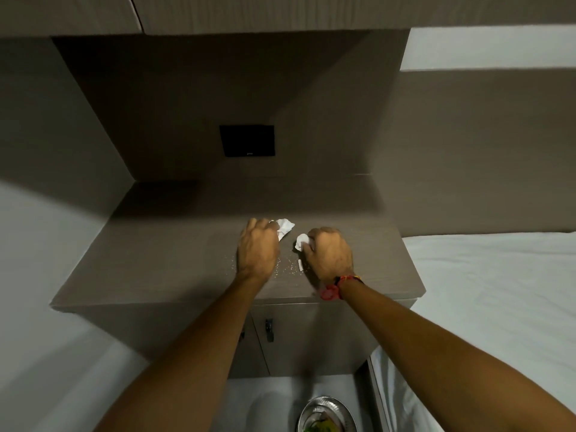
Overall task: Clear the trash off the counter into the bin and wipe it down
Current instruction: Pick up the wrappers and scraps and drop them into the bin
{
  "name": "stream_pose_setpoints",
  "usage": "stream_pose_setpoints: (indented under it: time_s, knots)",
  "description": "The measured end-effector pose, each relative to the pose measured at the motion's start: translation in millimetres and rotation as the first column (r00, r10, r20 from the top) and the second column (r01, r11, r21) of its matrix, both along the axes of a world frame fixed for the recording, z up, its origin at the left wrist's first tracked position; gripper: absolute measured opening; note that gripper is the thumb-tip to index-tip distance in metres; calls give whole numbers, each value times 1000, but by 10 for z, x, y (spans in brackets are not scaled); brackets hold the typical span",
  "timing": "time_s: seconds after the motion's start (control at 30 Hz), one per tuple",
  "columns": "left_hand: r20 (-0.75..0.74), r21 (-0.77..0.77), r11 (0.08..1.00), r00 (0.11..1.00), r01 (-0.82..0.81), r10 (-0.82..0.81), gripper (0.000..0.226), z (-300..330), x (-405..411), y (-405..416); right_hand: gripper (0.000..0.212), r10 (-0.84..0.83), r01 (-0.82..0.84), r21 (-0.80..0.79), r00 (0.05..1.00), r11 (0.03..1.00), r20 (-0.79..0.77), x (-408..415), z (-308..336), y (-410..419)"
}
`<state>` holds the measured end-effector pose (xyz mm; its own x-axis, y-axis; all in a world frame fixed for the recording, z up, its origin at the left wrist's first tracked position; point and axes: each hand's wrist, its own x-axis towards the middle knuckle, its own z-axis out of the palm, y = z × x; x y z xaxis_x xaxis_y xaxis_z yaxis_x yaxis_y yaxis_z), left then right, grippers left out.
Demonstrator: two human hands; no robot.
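Both my hands rest on the brown wooden counter (pixel 162 260). My left hand (pixel 257 247) lies flat with its fingertips on a crumpled white paper (pixel 285 227); whether it grips the paper I cannot tell. My right hand (pixel 328 252) is closed in a fist around a second white paper wad (pixel 301 240). Small pale crumbs (pixel 288 265) and a tiny white scrap (pixel 300 265) lie scattered between the hands. A round metal bin (pixel 325 416) with green and yellow waste inside stands on the floor below, at the bottom edge.
A black square panel (pixel 247 140) sits on the back wall of the niche. Cabinet doors with dark handles (pixel 268 328) are under the counter. A white-sheeted bed (pixel 492 307) adjoins the counter on the right. Upper cabinets hang overhead.
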<state>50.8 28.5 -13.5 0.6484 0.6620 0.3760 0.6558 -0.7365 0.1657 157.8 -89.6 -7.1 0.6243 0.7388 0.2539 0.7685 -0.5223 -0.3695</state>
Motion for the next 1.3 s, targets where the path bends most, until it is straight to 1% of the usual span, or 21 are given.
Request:
stream_pose_setpoints:
  time_s: [0.07,0.17,0.27,0.37,0.43,0.5,0.53,0.63,0.77,0.83,0.9,1.0,1.1,1.2,1.3]
  knots:
    - [74,-42,999,997,4,0,25,96,-127,-171,22,35,-35,5,999,999,-30,-48,120,-162]
    - [103,-103,994,995,27,-17,26,195,-349,-485,21,90,-90,5,995,996,-48,-195,272,-456]
    - [166,-183,983,986,33,-2,24,196,-554,-855,23,135,-136,-18,990,991,-51,-375,324,-823]
    - [224,-226,973,974,42,10,17,40,-750,-1205,27,223,-230,-98,972,968,-76,-484,171,-1203]
    - [234,-220,973,972,75,-22,10,-166,-863,-1431,29,229,-241,-156,969,958,-92,-525,-31,-1461]
    - [223,-223,968,972,118,-67,4,-434,-976,-1653,30,212,-235,-194,968,953,-132,-570,-292,-1703]
    - [212,-253,958,974,137,-83,2,-602,-1035,-1779,29,200,-232,-220,967,947,-158,-606,-450,-1831]
    - [189,-428,892,980,145,-69,3,-1190,-1198,-2108,27,140,-214,-299,958,930,-251,-738,-982,-2159]
    - [87,-681,731,996,52,10,7,-2105,-1238,-2405,25,47,-180,-380,941,907,-334,-917,-1874,-2511]
    - [60,-759,651,997,19,41,8,-2607,-1277,-2578,25,-22,-157,-422,921,893,-390,-1020,-2370,-2705]
    - [19,-821,569,994,-47,111,12,-3129,-1331,-2718,25,-91,-153,-482,890,863,-446,-1114,-2910,-2828]
    - [-28,-857,505,987,-106,161,23,-3831,-1335,-2917,25,-167,-178,-572,851,801,-498,-1187,-3562,-2950]
    - [-88,-860,481,979,-169,185,22,-4364,-1330,-3027,23,-192,-160,-567,838,808,-510,-1248,-4100,-2986]
    - [-91,-869,461,973,-181,210,20,-4673,-1336,-3018,25,-207,-138,-545,827,827,-523,-1247,-4386,-2929]
    - [-88,-870,465,981,-161,175,29,-4849,-1360,-2946,31,-222,-131,-532,807,837,-547,-1201,-4586,-2854]
